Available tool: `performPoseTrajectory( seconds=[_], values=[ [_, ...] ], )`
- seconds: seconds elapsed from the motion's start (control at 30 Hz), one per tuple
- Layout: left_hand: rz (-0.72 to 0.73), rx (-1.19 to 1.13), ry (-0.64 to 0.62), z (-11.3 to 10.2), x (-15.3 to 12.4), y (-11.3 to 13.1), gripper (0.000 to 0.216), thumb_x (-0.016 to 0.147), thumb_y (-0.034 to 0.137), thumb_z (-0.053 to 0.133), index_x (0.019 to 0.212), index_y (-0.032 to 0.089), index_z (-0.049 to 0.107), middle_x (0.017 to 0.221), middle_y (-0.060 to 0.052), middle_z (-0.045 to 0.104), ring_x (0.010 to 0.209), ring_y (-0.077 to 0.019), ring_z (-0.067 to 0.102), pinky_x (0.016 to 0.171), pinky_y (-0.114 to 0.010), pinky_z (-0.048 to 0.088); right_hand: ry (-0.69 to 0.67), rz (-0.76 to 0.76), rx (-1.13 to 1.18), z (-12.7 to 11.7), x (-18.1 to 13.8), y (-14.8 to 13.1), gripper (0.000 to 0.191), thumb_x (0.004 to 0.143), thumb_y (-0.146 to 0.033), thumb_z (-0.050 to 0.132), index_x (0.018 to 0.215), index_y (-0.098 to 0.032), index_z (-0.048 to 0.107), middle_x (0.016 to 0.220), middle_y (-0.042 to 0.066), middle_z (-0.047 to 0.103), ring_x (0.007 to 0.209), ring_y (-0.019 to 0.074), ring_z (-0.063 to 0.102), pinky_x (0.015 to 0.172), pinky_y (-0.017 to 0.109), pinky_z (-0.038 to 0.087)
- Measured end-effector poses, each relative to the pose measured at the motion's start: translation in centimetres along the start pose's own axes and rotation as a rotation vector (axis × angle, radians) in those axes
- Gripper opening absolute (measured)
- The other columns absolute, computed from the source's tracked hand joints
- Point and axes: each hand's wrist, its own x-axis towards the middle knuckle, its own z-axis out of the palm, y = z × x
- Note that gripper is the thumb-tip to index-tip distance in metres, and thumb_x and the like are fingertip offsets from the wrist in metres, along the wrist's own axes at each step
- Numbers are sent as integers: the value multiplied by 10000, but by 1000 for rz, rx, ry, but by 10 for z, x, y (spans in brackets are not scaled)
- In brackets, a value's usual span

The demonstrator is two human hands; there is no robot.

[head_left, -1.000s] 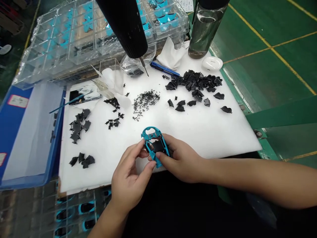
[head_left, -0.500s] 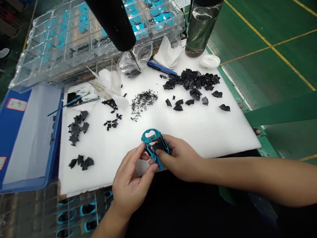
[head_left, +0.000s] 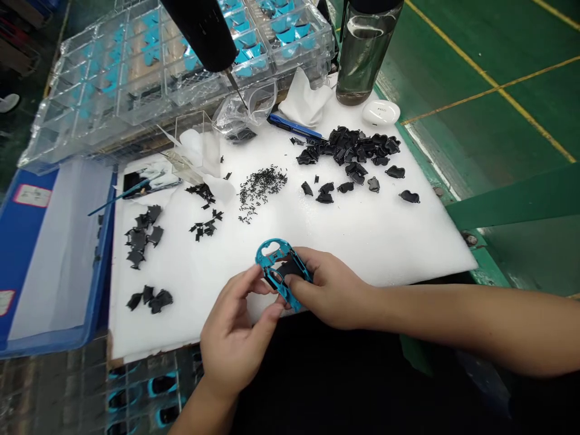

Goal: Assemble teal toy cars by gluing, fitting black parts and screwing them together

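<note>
Both my hands hold a teal-blue plastic frame (head_left: 270,257) with open cut-outs, just above the near edge of a white foam sheet (head_left: 376,241). A black part (head_left: 290,269) sits inside the frame, partly hidden by my fingers. My left hand (head_left: 235,341) pinches the frame's near left side between its fingers and thumb. My right hand (head_left: 330,290) grips the right side, its fingers covering the lower right of the frame. Loose black moulded pieces (head_left: 353,148) and a scatter of tiny black pins (head_left: 260,188) lie farther up the foam.
A black electric screwdriver (head_left: 199,30) hangs above the foam near a clear bag. Behind stand clear compartment trays (head_left: 136,78) of blue parts, a water bottle (head_left: 362,60) and a white cloth (head_left: 303,103). A blue bin (head_left: 58,260) is at left; green floor lies right.
The blue frame has tilted slightly in my fingers, its top turning left. My left thumb and fingers have shifted on it. The view has drifted slightly, so the foam sits a little higher.
</note>
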Motion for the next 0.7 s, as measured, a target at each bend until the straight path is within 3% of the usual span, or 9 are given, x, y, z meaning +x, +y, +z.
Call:
performPoseTrajectory(
  seconds=[0.07,0.13,0.2,0.27,0.33,0.43,0.5,0.63,0.7],
  values=[
    [-108,-145,-27,-5,11,3,534,876,276,695,1390,292,552,1270,-75,635,1142,-198,624,961,-289,549,-116,54,111,-3,1,-1,228,864,-109,502,1059,-191,588,816,-4,655,737,158,688,709,295,564],
    [-160,-257,-144,-10,27,7,634,861,433,695,1444,291,490,1485,-93,504,1347,-268,504,1016,-318,534,-215,73,201,-6,3,-2,317,876,-95,492,1172,-199,541,840,-4,655,713,144,685,697,294,569],
    [-145,-278,-258,-15,42,8,743,818,542,703,1468,275,464,1597,-85,365,1476,-318,333,1125,-373,457,-281,81,286,-10,4,-2,384,897,-89,466,1263,-208,470,864,-2,664,689,128,679,683,286,566],
    [-80,-255,-286,-17,52,8,773,796,575,711,1461,257,480,1631,-71,302,1517,-327,242,1231,-405,309,-321,106,330,-12,5,-2,395,911,-85,453,1285,-208,421,867,1,675,660,118,676,671,281,563],
    [-51,-281,-321,-18,55,6,733,808,541,715,1448,253,501,1615,-86,337,1461,-337,368,1224,-431,326,-349,132,326,-12,5,-1,373,913,-75,455,1260,-204,407,844,-2,681,634,114,676,664,277,563],
    [-95,-426,-445,-18,49,0,578,871,404,686,1413,276,534,1473,-129,535,1116,-299,690,931,-415,600,-307,153,316,-10,5,-2,370,918,-78,477,1253,-213,394,824,-10,685,628,126,689,639,274,567],
    [-81,-485,-430,-17,45,-4,511,879,327,688,1373,274,568,1366,-123,629,1047,-274,719,848,-371,628,-229,180,321,-8,5,-3,319,917,-87,505,1202,-212,431,823,-11,690,635,132,700,634,268,571],
    [-8,-475,-271,-18,39,-11,525,828,298,756,1328,244,603,1304,-107,674,1173,-257,667,974,-337,576,-89,255,308,-5,6,-7,71,928,-115,521,941,-179,550,752,-6,695,651,124,706,663,249,579],
    [4,-465,-245,-18,38,-12,538,811,302,776,1319,236,610,1296,-113,680,1177,-251,666,984,-326,569,-62,273,274,-3,6,-9,96,942,-136,512,884,-177,577,678,-6,692,619,119,691,644,237,573]
  ],
)
